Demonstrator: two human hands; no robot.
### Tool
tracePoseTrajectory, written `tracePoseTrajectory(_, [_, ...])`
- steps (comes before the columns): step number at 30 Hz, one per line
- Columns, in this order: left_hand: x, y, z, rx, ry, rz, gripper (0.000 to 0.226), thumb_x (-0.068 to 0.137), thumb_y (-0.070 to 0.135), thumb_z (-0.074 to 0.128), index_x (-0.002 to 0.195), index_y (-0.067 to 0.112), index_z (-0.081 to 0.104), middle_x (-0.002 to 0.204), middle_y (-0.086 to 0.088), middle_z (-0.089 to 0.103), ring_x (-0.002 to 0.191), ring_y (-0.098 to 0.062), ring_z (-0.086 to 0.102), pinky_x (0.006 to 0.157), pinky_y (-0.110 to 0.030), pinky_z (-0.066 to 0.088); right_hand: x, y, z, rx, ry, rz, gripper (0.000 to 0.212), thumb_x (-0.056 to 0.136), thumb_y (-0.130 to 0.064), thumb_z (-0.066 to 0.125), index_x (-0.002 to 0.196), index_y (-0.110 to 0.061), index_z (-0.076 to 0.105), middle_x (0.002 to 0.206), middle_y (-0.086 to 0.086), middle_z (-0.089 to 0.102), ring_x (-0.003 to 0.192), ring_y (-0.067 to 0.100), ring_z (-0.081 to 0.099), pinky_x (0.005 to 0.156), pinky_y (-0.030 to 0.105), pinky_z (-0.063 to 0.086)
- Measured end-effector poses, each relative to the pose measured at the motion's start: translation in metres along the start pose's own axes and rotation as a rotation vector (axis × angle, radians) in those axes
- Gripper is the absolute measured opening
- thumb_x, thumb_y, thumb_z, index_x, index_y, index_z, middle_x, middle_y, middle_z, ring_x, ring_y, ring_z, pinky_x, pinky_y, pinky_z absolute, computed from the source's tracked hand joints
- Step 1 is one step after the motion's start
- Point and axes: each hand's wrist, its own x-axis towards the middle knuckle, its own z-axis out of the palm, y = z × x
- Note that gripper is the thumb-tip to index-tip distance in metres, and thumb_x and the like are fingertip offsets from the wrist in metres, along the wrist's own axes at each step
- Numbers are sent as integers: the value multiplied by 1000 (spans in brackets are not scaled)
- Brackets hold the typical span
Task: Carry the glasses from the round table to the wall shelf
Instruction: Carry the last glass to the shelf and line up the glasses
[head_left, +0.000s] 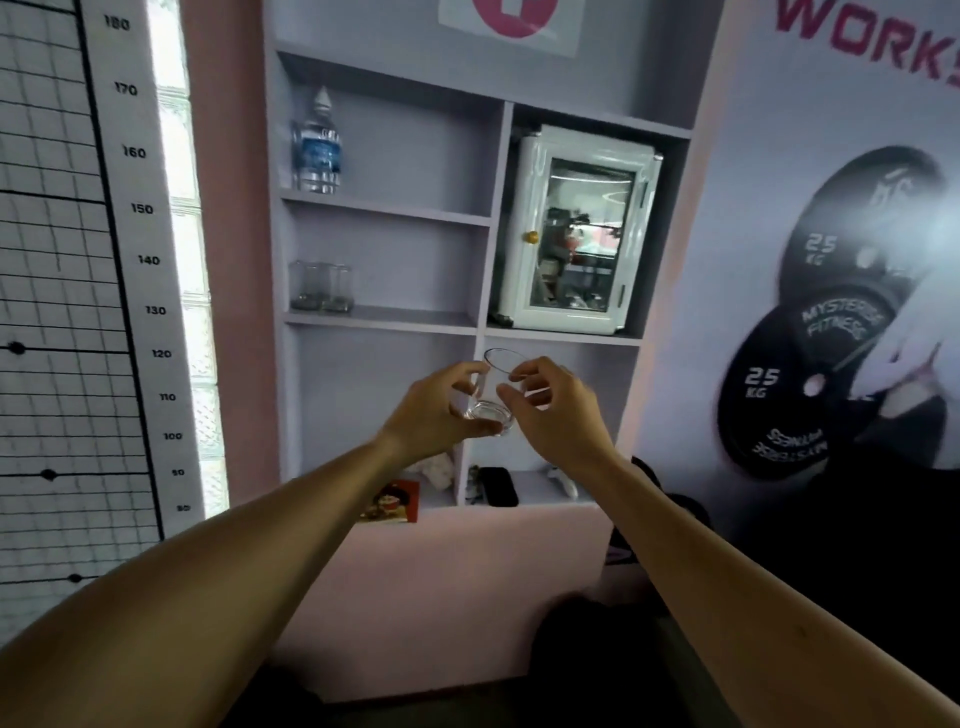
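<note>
One clear glass (492, 395), tilted, was gripped between the left hand (441, 410) and the right hand (550, 410), both closing fingers on its sides in front of the wall shelf (384, 208). Up and left of the hands, two glasses (321, 287) stood touching on a shelf board; their outlines were faint. Higher still stood one water bottle (317, 145). Items below the hands were partly hidden.
</note>
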Motion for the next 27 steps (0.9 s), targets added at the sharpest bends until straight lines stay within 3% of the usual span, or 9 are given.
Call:
tracePoseTrajectory(3, [21, -35, -17, 25, 48, -18, 79, 63, 58, 80, 132, 32, 51, 121, 9, 64, 105, -11, 63, 84, -34, 59, 38, 10, 38, 55, -51, -31, 18, 91, -32, 72, 105, -21, 67, 97, -3, 65, 82, 9, 67, 63, 16, 47])
tracePoseTrajectory(7, [58, -79, -41, 54, 91, -98, 73, 65, 43, 87, 129, 39, 52, 114, 10, 63, 79, -12, 72, 76, -28, 60, 97, 27, 86, 115, -113, -66, 19, 91, -34, 70, 107, -24, 66, 98, -4, 67, 84, 9, 67, 63, 13, 47])
tracePoseTrajectory(10, [92, -108, -58, 68, 146, -122, 71, 64, 39, 89, 126, 40, 54, 110, 10, 62, 74, -13, 72, 72, -27, 59, 149, 35, 118, 132, -141, -119, 18, 91, -35, 70, 105, -25, 65, 98, -5, 66, 80, 4, 64, 60, 9, 46])
tracePoseTrajectory(14, [142, -137, -80, 145, 232, -140, 69, 67, 34, 87, 128, 30, 56, 107, 16, 58, 84, -12, 66, 65, -13, 51, 221, 42, 155, 166, -178, -185, 18, 91, -36, 70, 106, -27, 66, 103, -2, 67, 84, 9, 67, 61, 12, 49])
tracePoseTrajectory(18, [187, -173, -99, 244, 305, -180, 75, 64, 50, 85, 129, 31, 54, 119, 10, 65, 100, -13, 64, 87, -32, 58, 285, 47, 192, 197, -217, -252, 19, 92, -35, 70, 108, -26, 66, 106, 0, 66, 86, 13, 68, 64, 15, 53])
tracePoseTrajectory(20, [200, -187, -104, 287, 329, -201, 78, 64, 56, 82, 131, 30, 53, 125, 7, 65, 102, -15, 65, 88, -36, 58, 305, 49, 208, 211, -228, -269, 19, 92, -35, 70, 108, -26, 66, 106, 1, 66, 86, 13, 68, 63, 17, 55])
tracePoseTrajectory(27, [237, -230, -118, 395, 331, -263, 77, 68, 49, 83, 135, 25, 53, 129, 4, 64, 100, -13, 64, 77, -16, 47, 353, 67, 256, 225, -237, -276, 19, 91, -38, 70, 107, -29, 65, 105, -2, 65, 80, 6, 65, 54, 9, 48])
